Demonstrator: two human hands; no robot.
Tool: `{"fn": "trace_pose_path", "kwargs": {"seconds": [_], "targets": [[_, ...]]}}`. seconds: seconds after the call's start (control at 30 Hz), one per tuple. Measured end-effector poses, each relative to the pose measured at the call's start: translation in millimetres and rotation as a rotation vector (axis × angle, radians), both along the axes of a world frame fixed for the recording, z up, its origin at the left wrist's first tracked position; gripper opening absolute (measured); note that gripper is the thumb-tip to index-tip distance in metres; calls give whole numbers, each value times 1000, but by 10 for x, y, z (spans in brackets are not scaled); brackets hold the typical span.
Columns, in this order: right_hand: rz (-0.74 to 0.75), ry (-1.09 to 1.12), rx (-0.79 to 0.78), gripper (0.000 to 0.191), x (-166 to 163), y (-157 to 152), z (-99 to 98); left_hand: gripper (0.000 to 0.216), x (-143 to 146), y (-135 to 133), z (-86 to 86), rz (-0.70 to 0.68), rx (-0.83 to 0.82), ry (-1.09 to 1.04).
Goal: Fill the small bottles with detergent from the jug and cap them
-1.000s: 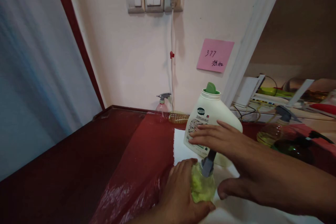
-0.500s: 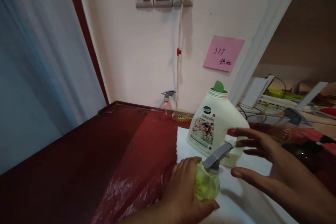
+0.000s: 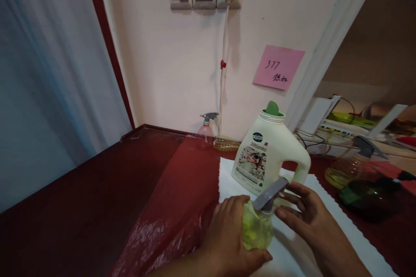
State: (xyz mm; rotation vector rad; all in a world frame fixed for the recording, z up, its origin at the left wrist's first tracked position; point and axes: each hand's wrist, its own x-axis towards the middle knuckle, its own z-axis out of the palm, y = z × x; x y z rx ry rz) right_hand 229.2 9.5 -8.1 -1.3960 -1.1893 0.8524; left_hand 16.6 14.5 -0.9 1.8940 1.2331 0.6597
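Note:
My left hand (image 3: pixel 229 233) is wrapped round a small clear spray bottle (image 3: pixel 257 227) holding yellow-green liquid. The bottle stands upright on a white cloth (image 3: pixel 325 207), with a grey spray head (image 3: pixel 270 194) on top. Just right of that head is my right hand (image 3: pixel 305 214), thumb and fingers apart around its trigger side; I cannot tell whether the fingertips touch it. Behind the spray bottle stands a pale green detergent jug (image 3: pixel 260 151) with a handle. Its threaded neck is uncapped, and a green spout (image 3: pixel 272 108) shows inside.
Another spray bottle, pinkish (image 3: pixel 206 132), stands by the wall beside a lying amber bottle (image 3: pixel 226 143). At right are a grey-topped spray bottle (image 3: pixel 346 171) and a dark bottle (image 3: pixel 370 197). Red plastic film (image 3: pixel 175 207) covers part of the dark red table (image 3: pixel 97 190).
My right hand has moved left and down to the spray head, its fingers drawing closer together. My left hand keeps its hold on the spray bottle.

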Motion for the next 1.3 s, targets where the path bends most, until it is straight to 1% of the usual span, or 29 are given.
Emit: {"fn": "trace_pose_path", "kwargs": {"seconds": [0.03, 0.07, 0.13, 0.17, 0.23, 0.3, 0.4, 0.47, 0.53, 0.6, 0.67, 0.77, 0.83, 0.9, 1.0, 1.1, 1.17, 1.3], "targets": [[-41, 8, 18, 76, 16, -42, -61, 93, 1, 0, 1, 2, -1, -6], [-50, -16, 28, 66, 19, -94, -104, 94, 1, -2, -1, 4, -1, -10], [-12, -135, 43, 48, -24, -201, -134, 93, 2, -8, -7, 7, 5, -21], [7, -205, 49, 43, -70, -243, -126, 91, 2, -11, -9, 5, 9, -28], [36, -300, 61, 43, -201, -280, -90, 82, 5, -16, -10, -5, 23, -37], [32, -297, 61, 49, -349, -250, -57, 75, 9, -17, -10, -9, 35, -45], [44, -187, 18, 56, -525, -143, -51, 76, 15, -14, -22, -11, 33, -53], [54, -86, 1, 59, -582, -87, -69, 78, 16, -7, -41, -17, 34, -58], [80, 4, 19, 57, -586, -65, -85, 80, 13, 2, -59, -17, 44, -59], [124, 48, 39, 52, -546, -73, -92, 81, 8, 12, -65, -15, 53, -56], [189, 44, 27, 45, -491, -100, -91, 80, 5, 18, -54, -13, 52, -51], [255, 17, 1, 43, -452, -156, -89, 83, 5, 13, -22, -20, 36, -56], [224, 42, 22, 46, -473, -187, -85, 83, 10, 4, -11, -17, 23, -59], [153, 34, 78, 50, -509, -197, -71, 84, 15, -2, -16, -7, 16, -50], [75, -82, 151, 48, -521, -160, -17, 84, 19, 1, -41, -7, 28, -32], [94, -193, 227, 39, -466, -107, 99, 84, 14, 8, -58, -14, 38, -34], [95, -235, 302, 35, -423, -100, 222, 85, 8, 8, -58, -11, 39, -36], [13, -281, 387, 35, -329, -174, 497, 93, -6, -1, -36, -1, 8, -21]]}}
